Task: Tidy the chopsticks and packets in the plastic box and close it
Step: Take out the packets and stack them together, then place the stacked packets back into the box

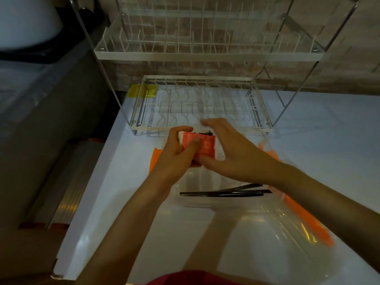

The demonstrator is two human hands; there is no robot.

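Observation:
A clear plastic box (pixel 197 182) with orange side clips stands open on the white counter. Several black chopsticks (pixel 224 193) lie across its near part. My left hand (pixel 176 153) grips a stack of red packets (pixel 203 146) above the far end of the box. My right hand (pixel 228 149) rests against the right side of the same stack, thumb under it and fingers spread over the top. The clear lid (pixel 277 229) with an orange clip (pixel 304 217) lies on the counter at the near right.
A two-tier wire dish rack (pixel 201 105) with clear trays stands just behind the box. The white counter (pixel 115 202) ends at the left, with a grey surface beyond. A brick wall is at the back.

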